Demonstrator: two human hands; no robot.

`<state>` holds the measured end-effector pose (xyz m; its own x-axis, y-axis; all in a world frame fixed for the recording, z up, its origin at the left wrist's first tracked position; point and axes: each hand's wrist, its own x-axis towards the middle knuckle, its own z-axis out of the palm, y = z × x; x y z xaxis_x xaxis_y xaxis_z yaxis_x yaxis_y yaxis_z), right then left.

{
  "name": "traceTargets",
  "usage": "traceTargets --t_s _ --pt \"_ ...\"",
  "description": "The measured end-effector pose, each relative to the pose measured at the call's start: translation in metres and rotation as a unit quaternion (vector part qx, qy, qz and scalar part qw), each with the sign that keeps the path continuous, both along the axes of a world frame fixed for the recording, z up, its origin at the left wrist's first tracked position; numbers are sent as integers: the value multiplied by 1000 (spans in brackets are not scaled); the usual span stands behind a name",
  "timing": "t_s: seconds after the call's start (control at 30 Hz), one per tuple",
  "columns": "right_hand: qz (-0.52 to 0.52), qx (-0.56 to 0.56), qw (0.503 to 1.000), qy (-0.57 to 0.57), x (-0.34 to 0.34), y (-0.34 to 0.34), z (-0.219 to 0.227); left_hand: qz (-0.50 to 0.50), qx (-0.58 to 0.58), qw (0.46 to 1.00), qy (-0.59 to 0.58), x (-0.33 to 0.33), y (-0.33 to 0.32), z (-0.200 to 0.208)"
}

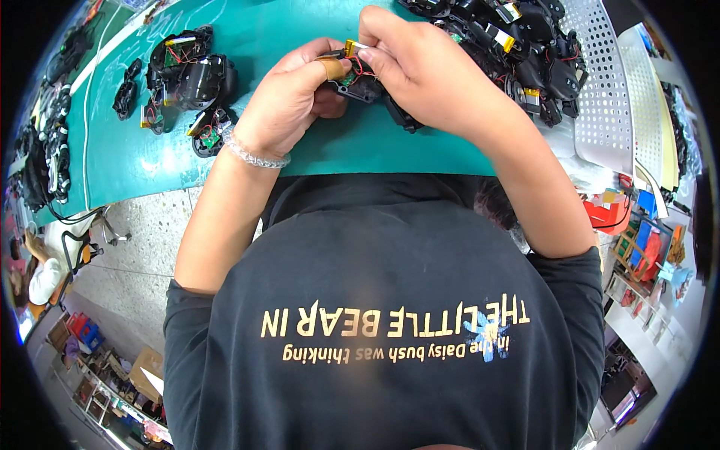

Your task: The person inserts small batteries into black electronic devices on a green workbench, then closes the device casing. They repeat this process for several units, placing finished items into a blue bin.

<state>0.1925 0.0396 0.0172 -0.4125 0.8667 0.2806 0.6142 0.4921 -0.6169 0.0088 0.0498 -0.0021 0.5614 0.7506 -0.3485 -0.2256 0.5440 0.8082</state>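
- Between the two hands, above the green tabletop [337, 157], we see a small black plastic housing [361, 91] with a green circuit board and red wires.
- Our left hand [286, 94] grips this housing between thumb and fingers; a tan wrap [335, 69] covers part of the thumb.
- Our right hand [420, 71] pinches a flat silver battery cell with a yellow end [350, 48] between thumb and forefinger; its other fingers curl inward, tips hidden.
- Fingers cover much of the housing, so we cannot tell whether the cell touches it.
- Just below the right hand, a black plastic part [402, 114] is partly hidden.
- Left of the left hand sits a cluster of black housings [202, 79]; right of the right hand, a larger heap [536, 26] is cut off at the top.
- Marks on the heap's cells are too small for us to read.
- Below both hands, the black T-shirt [375, 255] carries two upside-down rows of gold lettering and a blue flower.
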Motion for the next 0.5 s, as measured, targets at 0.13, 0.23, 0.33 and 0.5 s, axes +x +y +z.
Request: traceTargets --t_s 0.13,0.23,0.33,0.5 --pt "15 -19 999 30 0 -1 -9 -22 -11 999 -21 -4 4 -4" --pt "26 -48 994 99 2 -3 -14 -29 -2 1000 -9 -4 3 -4" --pt "32 -156 981 110 10 -6 -1 -31 49 997 42 1 -2 -3" --pt "92 -137 986 7 22 1 23 -8 126 986 107 9 -16 7"
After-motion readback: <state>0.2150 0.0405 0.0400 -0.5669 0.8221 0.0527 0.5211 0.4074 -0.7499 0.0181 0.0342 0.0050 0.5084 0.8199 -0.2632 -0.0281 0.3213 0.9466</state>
